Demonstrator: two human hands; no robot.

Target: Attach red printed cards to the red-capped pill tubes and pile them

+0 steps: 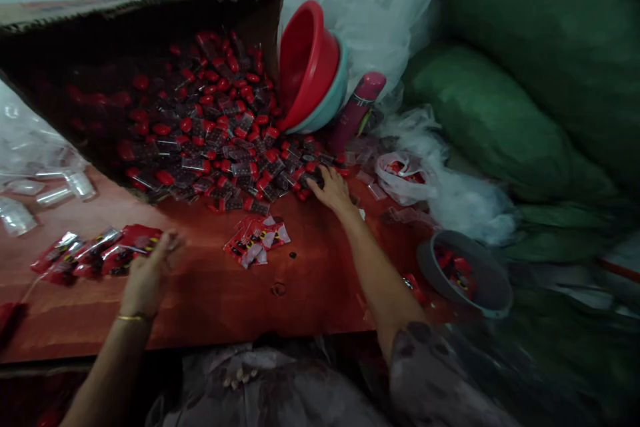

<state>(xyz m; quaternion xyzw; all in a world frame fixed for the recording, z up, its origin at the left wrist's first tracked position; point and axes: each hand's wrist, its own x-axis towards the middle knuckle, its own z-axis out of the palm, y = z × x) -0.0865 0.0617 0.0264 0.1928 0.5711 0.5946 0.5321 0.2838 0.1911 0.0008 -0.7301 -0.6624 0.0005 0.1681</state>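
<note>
My right hand (333,190) reaches to the right edge of a big heap of small clear containers with red caps (235,147). Its thumb and fingers are apart and touch the containers there; no firm hold shows. My left hand (150,273), smeared by motion, is over the table's left part. It is beside a row of shiny red printed packets (100,253), and whether its fingers hold anything is unclear. Between my hands lies a small stack of red printed cards or wrappers (257,240), with pale pink and black shapes on them.
A cardboard box (283,13) on its side spills the heap onto the red table (210,307). Red (313,60) and light blue (343,80) basins lean beside it, near a pink flask (357,110). Rightward are a white bag (405,180), a grey bowl (480,280) and green sacks (500,120).
</note>
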